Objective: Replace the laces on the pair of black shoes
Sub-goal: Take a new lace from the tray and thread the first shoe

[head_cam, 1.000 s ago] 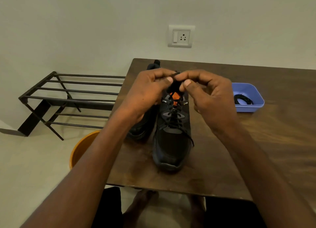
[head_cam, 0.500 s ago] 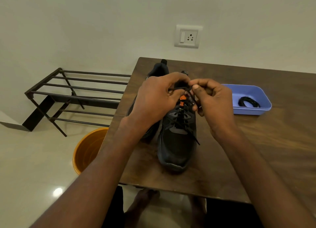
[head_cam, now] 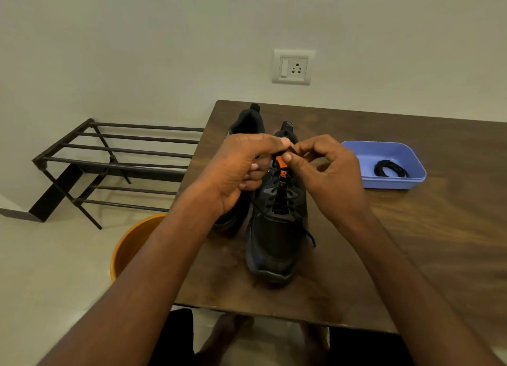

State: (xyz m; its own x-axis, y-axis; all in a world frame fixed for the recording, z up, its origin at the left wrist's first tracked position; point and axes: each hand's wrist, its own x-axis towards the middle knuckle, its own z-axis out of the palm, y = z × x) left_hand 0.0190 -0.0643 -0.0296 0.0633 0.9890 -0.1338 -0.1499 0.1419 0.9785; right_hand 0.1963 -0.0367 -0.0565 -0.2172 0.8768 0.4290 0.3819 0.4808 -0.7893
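Pinching a black lace (head_cam: 290, 149) at the top of the right-hand shoe (head_cam: 277, 228), both hands meet over its orange tongue tag (head_cam: 281, 165). Left hand (head_cam: 241, 170) has thumb and forefinger closed on the lace, other fingers curled under toward the palm. Right hand (head_cam: 329, 173) pinches the same lace end with thumb and forefinger, remaining fingers loosely bent. Shoe sits on the wooden table (head_cam: 411, 242), toe pointing at the person, laced through the lower eyelets, one loose lace end trailing off its right side onto the table. Second black shoe (head_cam: 247, 124) stands just beside it on the left, mostly hidden behind the left hand. Blue tray (head_cam: 392, 181) well to the right on the table holds a coiled black lace (head_cam: 389, 169). Off the table: black metal rack (head_cam: 118, 162) against the wall, orange bucket (head_cam: 131, 245) on the floor, wall socket (head_cam: 293, 67) above.
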